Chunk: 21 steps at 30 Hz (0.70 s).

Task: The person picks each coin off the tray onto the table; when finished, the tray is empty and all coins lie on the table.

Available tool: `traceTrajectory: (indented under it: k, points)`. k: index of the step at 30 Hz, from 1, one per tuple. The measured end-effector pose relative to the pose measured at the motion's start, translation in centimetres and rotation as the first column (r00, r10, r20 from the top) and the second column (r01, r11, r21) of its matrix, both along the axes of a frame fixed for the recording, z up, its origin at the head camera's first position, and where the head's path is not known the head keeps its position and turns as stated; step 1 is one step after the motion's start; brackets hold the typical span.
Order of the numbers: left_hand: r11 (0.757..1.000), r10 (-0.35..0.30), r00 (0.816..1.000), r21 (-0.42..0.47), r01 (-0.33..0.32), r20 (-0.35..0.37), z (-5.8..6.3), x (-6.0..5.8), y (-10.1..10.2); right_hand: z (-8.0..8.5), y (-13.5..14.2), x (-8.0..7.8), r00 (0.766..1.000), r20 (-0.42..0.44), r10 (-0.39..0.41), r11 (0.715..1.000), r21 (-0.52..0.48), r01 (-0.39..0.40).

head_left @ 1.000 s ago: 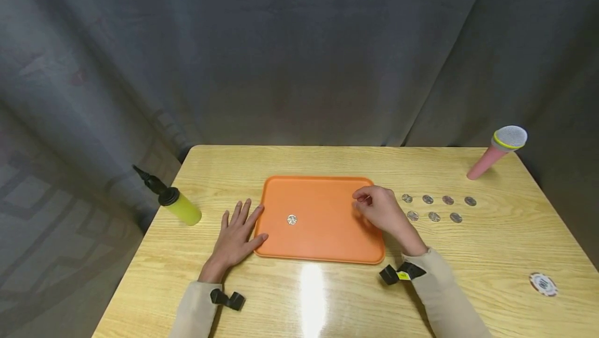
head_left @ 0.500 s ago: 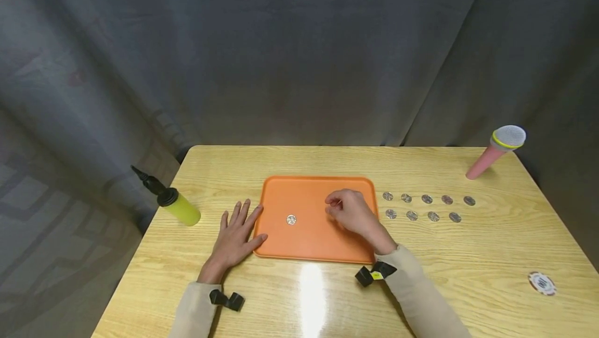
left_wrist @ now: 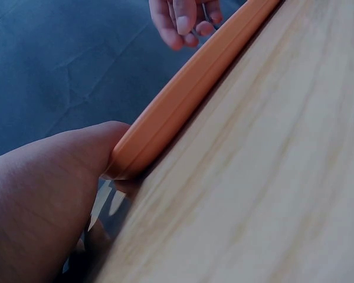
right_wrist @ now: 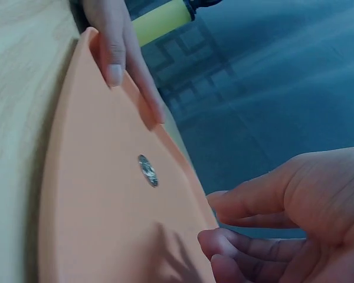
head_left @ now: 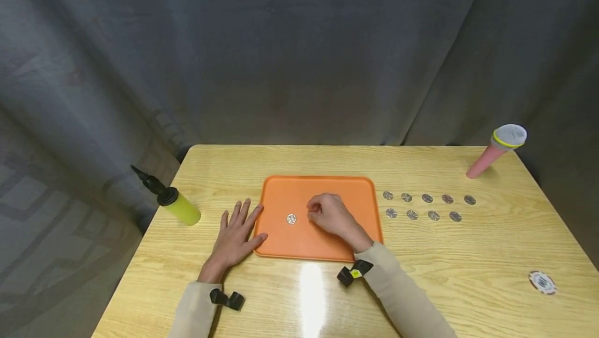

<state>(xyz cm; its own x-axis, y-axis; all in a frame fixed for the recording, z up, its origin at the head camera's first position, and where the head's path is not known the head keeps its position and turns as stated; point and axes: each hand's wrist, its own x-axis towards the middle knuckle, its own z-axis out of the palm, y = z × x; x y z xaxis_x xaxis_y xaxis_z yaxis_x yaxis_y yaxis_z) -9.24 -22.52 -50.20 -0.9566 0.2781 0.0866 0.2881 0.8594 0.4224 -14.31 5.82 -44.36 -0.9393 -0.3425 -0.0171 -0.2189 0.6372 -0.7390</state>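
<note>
On the orange tray [head_left: 318, 242] lies a single silver coin [head_left: 291, 219], left of the middle. My left hand [head_left: 235, 239] rests at the tray's left edge with fingers spread; thumb and forefinger touch the rim. Above the tray, just right of the coin, hovers my right hand [head_left: 331, 216]. In the right wrist view its loosely bent fingertips stand apart from the thumb with nothing between them, and the tray coin [right_wrist: 147, 170] sits beyond. The left wrist view shows the left thumb [left_wrist: 65, 150] against the tray's corner [left_wrist: 130, 156].
Several more silver coins [head_left: 412, 215] lie in two rows on the wooden table [head_left: 468, 265], right of the tray. A pink toy microphone [head_left: 486, 161] stands back right, a poker chip [head_left: 543, 282] lies front right. A yellow hand pump [head_left: 184, 209] with black top stands left.
My right hand has moved left from the tray's right edge toward the coin on it, uncovering the two nearest coins of the rows. The left hand has stayed in place.
</note>
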Motion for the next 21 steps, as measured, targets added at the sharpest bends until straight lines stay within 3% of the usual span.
traceTrajectory:
  k: [12,21]
  points:
    - [1.0,-0.004,0.999,0.012,0.005,-0.037,-0.3,-0.2,0.0,-1.3,-1.4,0.0,1.0,-0.009,0.011,1.0,0.019,-0.011]
    - [1.0,0.007,1.0,-0.016,-0.007,0.002,-0.2,-0.2,0.0,-1.5,-2.6,0.1,1.0,-0.015,0.014,1.0,0.024,-0.013]
